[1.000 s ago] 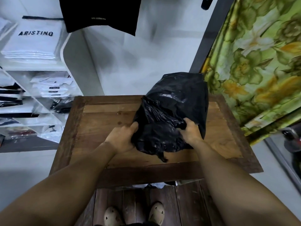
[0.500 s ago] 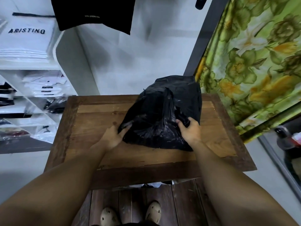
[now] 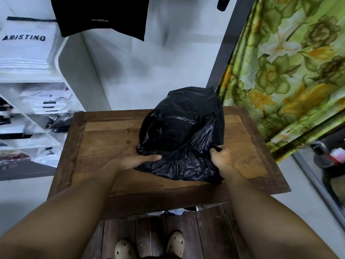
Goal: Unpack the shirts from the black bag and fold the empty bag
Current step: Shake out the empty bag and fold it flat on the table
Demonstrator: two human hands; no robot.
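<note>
- Black bag (image 3: 183, 131): a full, bulging plastic sack sitting on the wooden counter (image 3: 104, 139), toward its far right side. Its bulk stands at the far end and its loose, crinkled mouth spills toward me, so the long axis runs from far to near.
- No shirts are visible yet; whatever fills the bag is hidden by the black plastic. I judge the unpacking has not begun and the step in hand is opening the mouth.
- My right hand (image 3: 221, 156) is closed in a pinch on the bag's near right edge, gathering a fold of plastic.
- My left hand (image 3: 138, 159) lies flat with fingers extended along the near left edge, pressing on or sliding under the plastic; I cannot tell whether it grips anything.
- The relation that matters: the mouth lies between my two hands and just ahead of them, with the bulk straight beyond. Both hands are equally near, one on each side of the opening.
- Compared with half a second ago, the loose plastic is now spread wider and flatter toward me, the left hand has moved in from the counter onto the bag's edge, and the right hand has shifted outward to the right corner.
- Beyond the counter: a green floral curtain (image 3: 291, 71) at right and white shelves (image 3: 33, 116) of packaged clothing at left.
</note>
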